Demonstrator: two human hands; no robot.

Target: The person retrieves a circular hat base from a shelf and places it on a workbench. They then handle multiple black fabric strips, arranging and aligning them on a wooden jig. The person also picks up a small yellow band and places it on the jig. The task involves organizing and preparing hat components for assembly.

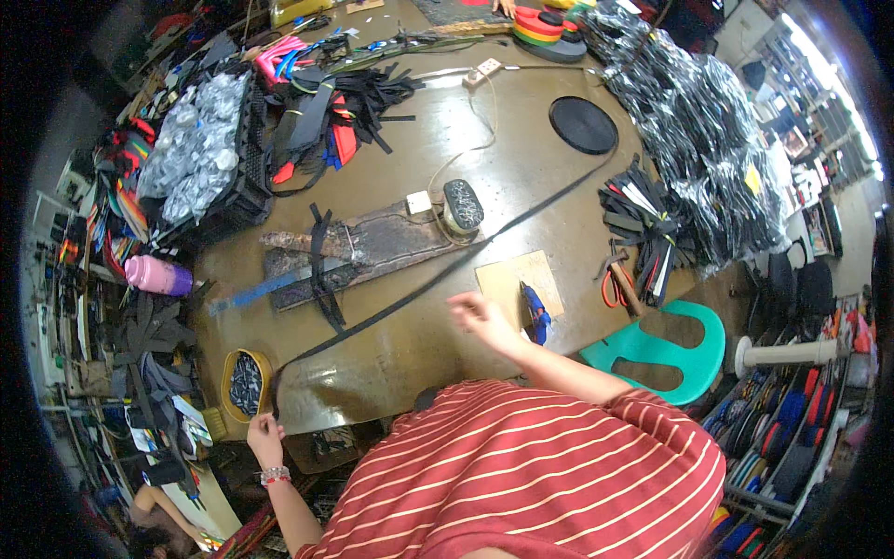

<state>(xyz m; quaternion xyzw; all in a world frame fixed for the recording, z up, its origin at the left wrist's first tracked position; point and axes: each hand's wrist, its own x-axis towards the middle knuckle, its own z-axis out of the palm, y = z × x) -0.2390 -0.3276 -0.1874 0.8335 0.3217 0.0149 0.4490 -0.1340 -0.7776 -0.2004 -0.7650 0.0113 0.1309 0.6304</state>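
Note:
A long black strap point(521, 216) runs from a flat black roll point(583, 124) diagonally across the brown table point(521, 158) to its near left edge. My left hand point(265, 438), with a bead bracelet on the wrist, pinches the strap's end just below that edge. My right hand point(477, 315) hovers, blurred, over the table just below the strap, fingers loosely apart and holding nothing. Right beside it a blue hand tool point(536, 313) lies on a small wooden board point(507, 278).
A scorched plank point(372, 244) carries a black heating tool point(462, 207); a blue ruler point(256, 293) lies beside it. Hammer point(622, 279), red scissors point(609, 291), cut strap bundles point(643, 219), bagged straps point(698, 140), crate point(237, 158), yellow bowl point(244, 382), pink bottle point(156, 275), teal stool point(666, 352).

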